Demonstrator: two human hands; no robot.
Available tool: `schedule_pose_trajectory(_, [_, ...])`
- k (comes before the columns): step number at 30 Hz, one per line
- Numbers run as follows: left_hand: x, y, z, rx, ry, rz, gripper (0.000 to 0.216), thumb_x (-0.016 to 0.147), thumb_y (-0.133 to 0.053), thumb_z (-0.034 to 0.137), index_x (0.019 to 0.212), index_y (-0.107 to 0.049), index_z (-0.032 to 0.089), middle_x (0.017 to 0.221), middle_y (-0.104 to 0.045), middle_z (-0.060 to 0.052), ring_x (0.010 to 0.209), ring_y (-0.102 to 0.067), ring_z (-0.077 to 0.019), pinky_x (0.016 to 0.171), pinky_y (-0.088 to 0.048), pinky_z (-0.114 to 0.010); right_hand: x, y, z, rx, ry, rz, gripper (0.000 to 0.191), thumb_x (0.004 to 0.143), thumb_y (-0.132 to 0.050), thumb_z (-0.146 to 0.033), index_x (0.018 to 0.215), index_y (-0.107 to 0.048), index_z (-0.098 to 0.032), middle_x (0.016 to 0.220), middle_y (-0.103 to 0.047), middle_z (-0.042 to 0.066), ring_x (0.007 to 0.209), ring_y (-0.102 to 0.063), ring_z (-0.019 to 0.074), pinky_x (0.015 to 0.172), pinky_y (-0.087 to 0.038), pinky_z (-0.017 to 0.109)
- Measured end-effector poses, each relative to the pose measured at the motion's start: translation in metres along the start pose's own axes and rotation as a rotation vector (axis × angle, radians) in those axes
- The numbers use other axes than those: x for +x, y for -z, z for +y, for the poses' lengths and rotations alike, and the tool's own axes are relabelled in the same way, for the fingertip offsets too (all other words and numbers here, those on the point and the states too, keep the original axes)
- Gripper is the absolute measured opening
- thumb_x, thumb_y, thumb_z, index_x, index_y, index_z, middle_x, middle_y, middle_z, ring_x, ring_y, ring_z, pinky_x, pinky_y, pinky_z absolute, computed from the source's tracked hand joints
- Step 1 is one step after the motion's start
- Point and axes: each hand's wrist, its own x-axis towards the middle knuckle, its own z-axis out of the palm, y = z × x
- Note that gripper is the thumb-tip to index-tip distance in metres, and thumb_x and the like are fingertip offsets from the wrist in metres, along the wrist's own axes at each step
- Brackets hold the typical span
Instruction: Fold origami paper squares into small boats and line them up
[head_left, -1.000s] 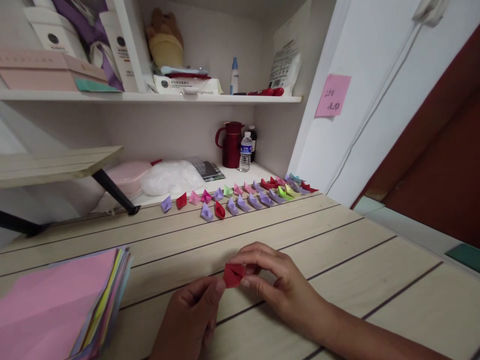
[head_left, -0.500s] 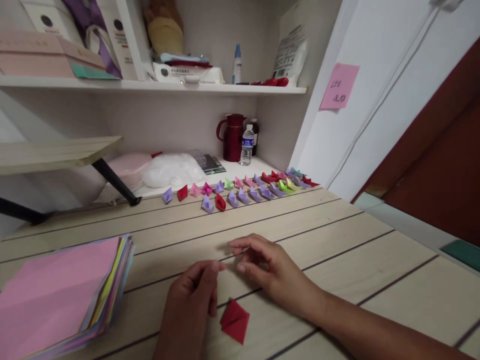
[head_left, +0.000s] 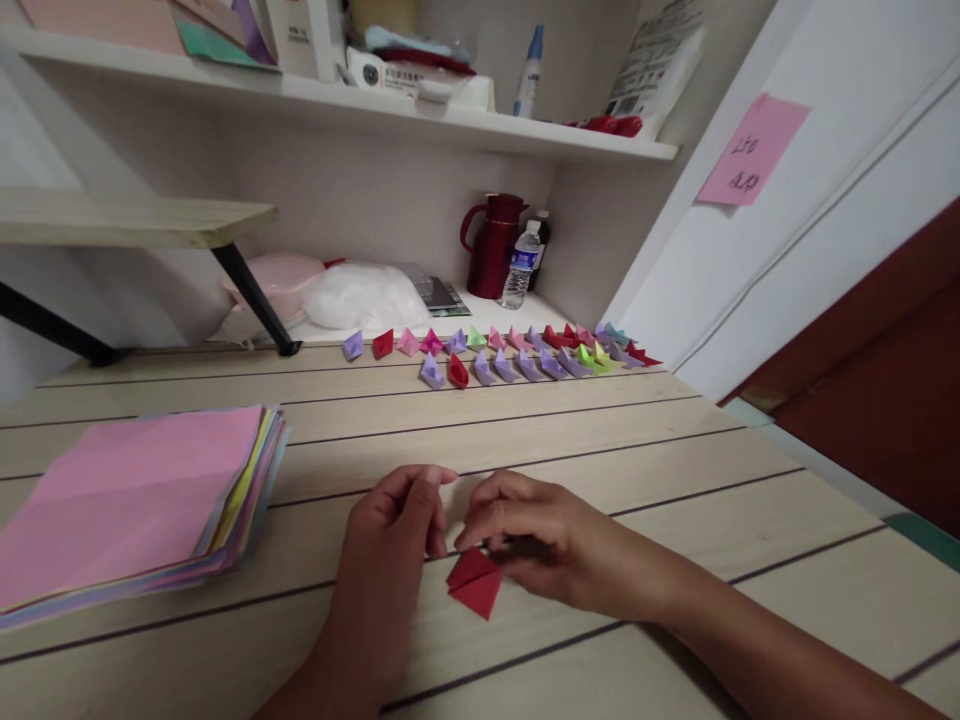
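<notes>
At the far left, a thick stack of square paper sheets, pink on top with yellow, blue and lilac edges [head_left: 135, 500], lies on the pale, dark-lined wooden bench [head_left: 112, 680]. Beyond it, starting with a lilac folded-paper piece [head_left: 352, 346], two rows of small folded-paper boats in lilac, red, pink, green and yellow run rightward along the back edge.

Nearer, the left hand [head_left: 397, 535] is curled with thumb and forefinger drawn together; nothing shows between them. A second ago it shared hold of the small red piece of folded paper [head_left: 475, 583] with the right hand; half a second ago the piece lay loose, clear of both. It is now just right of the left hand, below its fingertips, a crease crossing its face.

Right of it, the right hand [head_left: 487, 550] has come down over the piece, fingers arched at its upper edge and thumb by its right corner. Whether that grip has closed on the paper, I cannot tell. Handling seems to have passed to the right hand alone, with the piece apparently between one two-handed hold and another.

Farther right, a pink paper note with handwriting [head_left: 757, 150] hangs on the white panel.
</notes>
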Motion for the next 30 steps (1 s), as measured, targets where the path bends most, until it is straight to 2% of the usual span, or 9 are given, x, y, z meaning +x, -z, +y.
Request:
schedule_pose_trajectory(3, [0.0,0.0,-0.001,-0.036,0.003,0.009,0.026,0.079,-0.067,0.044,0.083,-0.07,0.019,0.052,-0.049,0.007,0.049,-0.043,-0.0083,0.05,-0.036,-0.02,0.001,-0.004,0.0,-0.061,0.054,0.0,0.025,0.088,-0.061,-0.007,0.103,-0.072,-0.024,0.105,-0.061,0.006,0.098,-0.062,0.0158,0.081,-0.051,0.024])
schedule_pose_trajectory(6, [0.0,0.0,-0.002,-0.043,-0.009,0.015,0.026,0.077,-0.068,0.044,0.083,-0.071,0.019,0.054,-0.051,0.007,0.05,-0.043,-0.0082,0.051,-0.037,-0.02,0.002,-0.008,0.004,-0.066,0.021,0.062,0.01,0.091,-0.064,-0.018,0.09,-0.072,-0.022,0.093,-0.065,0.004,0.081,-0.064,0.0143,0.071,-0.05,0.024])
schedule_pose_trajectory(9, [0.0,0.002,-0.003,-0.029,-0.018,0.037,0.028,0.076,-0.069,0.045,0.082,-0.072,0.018,0.057,-0.053,0.006,0.053,-0.046,-0.0085,0.054,-0.039,-0.021,0.005,-0.013,0.01,-0.011,-0.07,0.204,0.013,0.088,-0.07,-0.029,0.078,-0.07,-0.02,0.08,-0.066,0.003,0.071,-0.06,0.0148,0.063,-0.045,0.024])
schedule_pose_trajectory(14, [0.006,0.003,-0.01,-0.047,-0.036,0.095,0.034,0.073,-0.072,0.046,0.095,-0.07,0.02,0.06,-0.061,0.005,0.06,-0.053,-0.0116,0.062,-0.042,-0.023,0.012,-0.011,0.02,0.513,-0.388,0.532,0.027,0.078,-0.079,-0.038,0.075,-0.062,-0.017,0.065,-0.062,-0.001,0.058,-0.051,0.0114,0.055,-0.037,0.023])
schedule_pose_trajectory(18, [0.008,-0.002,-0.013,0.026,-0.051,0.043,0.029,0.071,-0.071,0.045,0.085,-0.073,0.02,0.056,-0.064,0.002,0.06,-0.056,-0.015,0.062,-0.044,-0.026,0.014,-0.002,0.025,0.836,-0.408,0.705,0.034,0.07,-0.085,-0.039,0.077,-0.059,-0.017,0.064,-0.062,-0.002,0.057,-0.054,0.0115,0.058,-0.04,0.024])
schedule_pose_trajectory(20, [0.005,-0.004,-0.013,0.062,-0.037,-0.039,0.029,0.072,-0.069,0.047,0.08,-0.075,0.02,0.061,-0.068,-0.001,0.066,-0.061,-0.0188,0.065,-0.047,-0.029,0.014,0.001,0.026,0.735,-0.363,0.773,0.032,0.072,-0.083,-0.039,0.076,-0.06,-0.018,0.066,-0.062,-0.001,0.059,-0.055,0.0127,0.06,-0.042,0.025])
schedule_pose_trajectory(24, [-0.002,-0.005,-0.013,0.072,-0.002,-0.158,0.046,0.077,-0.062,0.062,0.092,-0.077,0.021,0.088,-0.077,-0.008,0.089,-0.068,-0.0261,0.08,-0.051,-0.036,0.009,-0.001,0.018,0.056,-0.096,0.824,0.014,0.084,-0.071,-0.026,0.074,-0.064,-0.019,0.076,-0.065,0.003,0.073,-0.06,0.0182,0.067,-0.046,0.03])
schedule_pose_trajectory(27, [-0.002,-0.003,-0.014,0.057,0.036,-0.226,0.059,0.077,-0.055,0.073,0.088,-0.076,0.02,0.092,-0.077,-0.01,0.082,-0.069,-0.0249,0.077,-0.052,-0.037,0.002,-0.006,0.007,-0.298,0.123,0.768,0.013,0.09,-0.058,-0.014,0.08,-0.063,-0.021,0.083,-0.065,0.006,0.08,-0.063,0.0199,0.068,-0.049,0.03])
schedule_pose_trajectory(30, [0.0,-0.002,-0.013,0.031,0.046,-0.281,0.062,0.076,-0.054,0.076,0.079,-0.075,0.018,0.079,-0.075,-0.01,0.072,-0.067,-0.0216,0.07,-0.05,-0.033,-0.002,-0.008,0.003,-0.518,0.19,0.659,0.018,0.092,-0.051,-0.008,0.086,-0.062,-0.022,0.089,-0.067,0.007,0.078,-0.063,0.0188,0.066,-0.047,0.03])
